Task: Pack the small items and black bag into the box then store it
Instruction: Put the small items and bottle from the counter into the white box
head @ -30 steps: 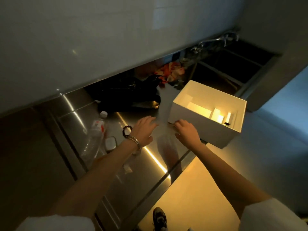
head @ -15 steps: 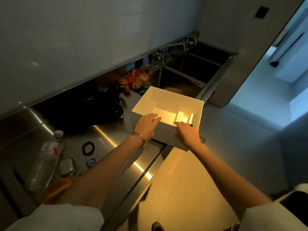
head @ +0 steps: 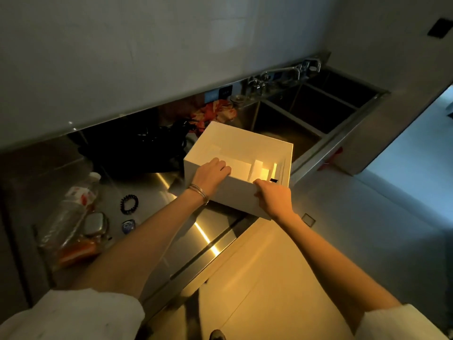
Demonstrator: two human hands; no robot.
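Gripping box point(head: 232, 191) rim: left hand point(head: 211, 175), right hand point(head: 273, 198) — corner overhangs counter point(head: 157, 192) edge.

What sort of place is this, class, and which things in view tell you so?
Probably a kitchen, perhaps a commercial one: a long steel counter, a sink with several deep basins, and taps mounted behind it.

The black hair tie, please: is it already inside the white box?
No, the black hair tie lies on the steel counter, left of the white box.
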